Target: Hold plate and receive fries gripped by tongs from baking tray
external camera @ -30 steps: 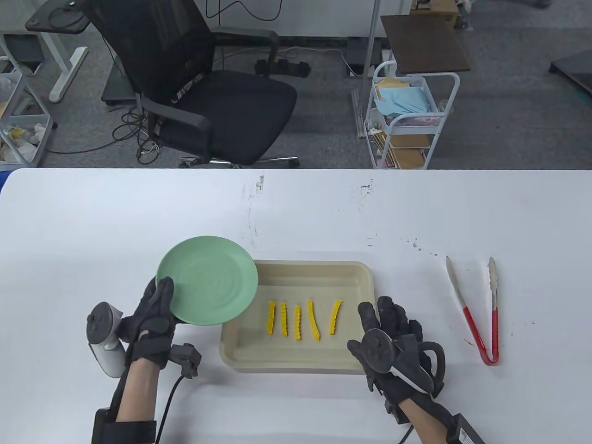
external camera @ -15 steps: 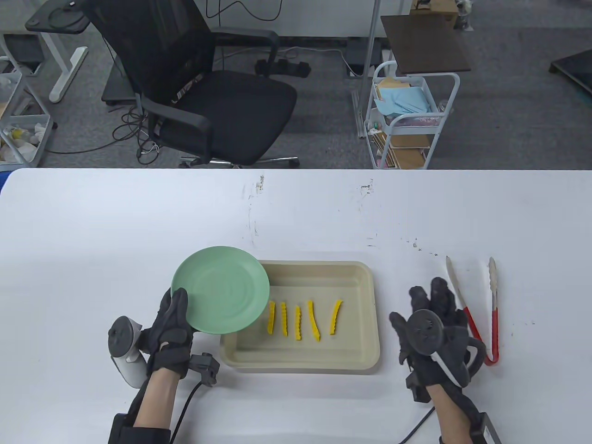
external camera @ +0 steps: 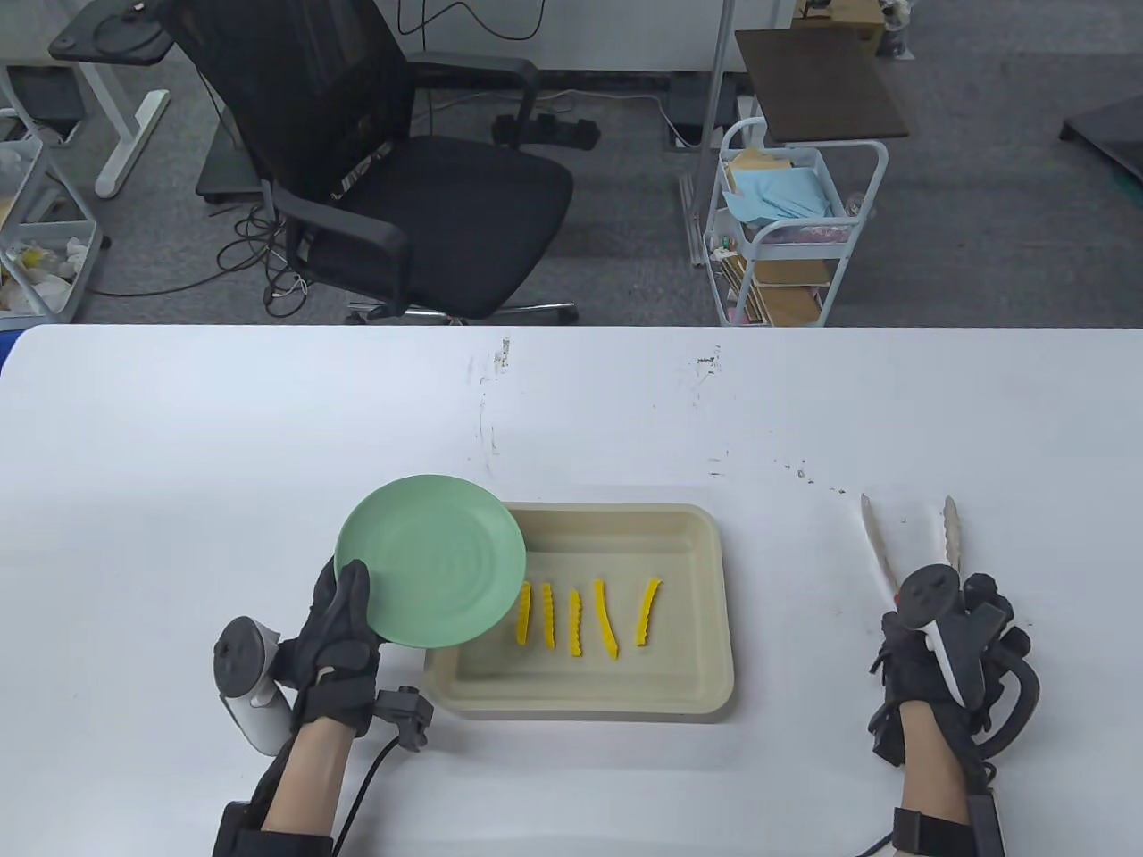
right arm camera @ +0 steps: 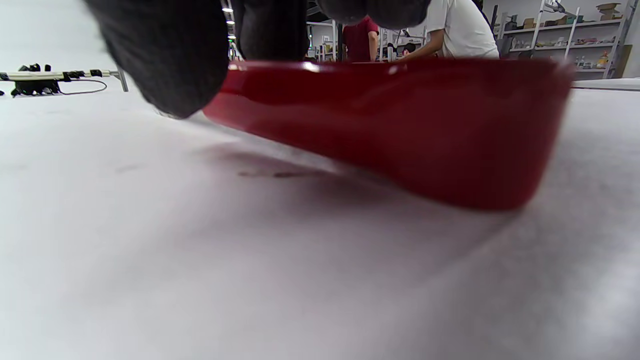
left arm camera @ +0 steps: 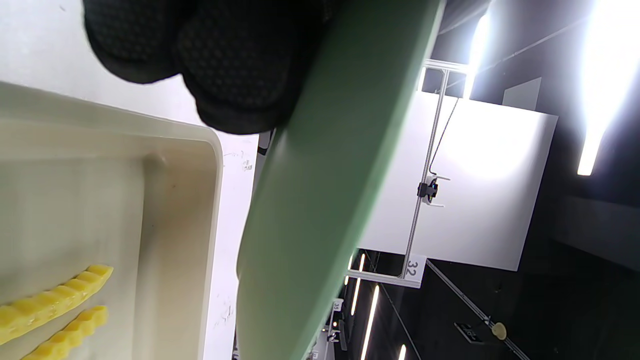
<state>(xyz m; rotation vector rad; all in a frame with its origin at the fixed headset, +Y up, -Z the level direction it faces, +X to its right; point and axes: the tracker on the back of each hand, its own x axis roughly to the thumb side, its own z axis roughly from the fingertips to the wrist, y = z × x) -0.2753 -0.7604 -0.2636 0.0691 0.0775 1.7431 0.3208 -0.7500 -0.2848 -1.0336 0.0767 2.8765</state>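
Note:
My left hand [external camera: 350,596] grips the near-left rim of a green plate [external camera: 438,553], thumb on top, and holds it tilted above the left end of the beige baking tray [external camera: 725,616]. Several yellow crinkle fries [external camera: 576,622] lie in a row in the tray. The left wrist view shows the plate's underside [left arm camera: 320,200], my fingers [left arm camera: 235,65] under it, the tray's corner [left arm camera: 175,240] and two fries [left arm camera: 55,300]. My right hand [external camera: 948,636] covers the red handles of the tongs [external camera: 952,536], which lie on the table. In the right wrist view my fingertips [right arm camera: 165,60] touch the red handle [right arm camera: 400,125].
The white table [external camera: 268,428] stretches wide behind the tray. A black office chair [external camera: 402,178] and a white cart [external camera: 786,232] stand beyond the far edge. The tongs' metal tips point away from me, spread apart.
My right hand moved from the tray's right end across to the tongs and came down on their red handles. My left hand shifted the plate right, over the tray's left end.

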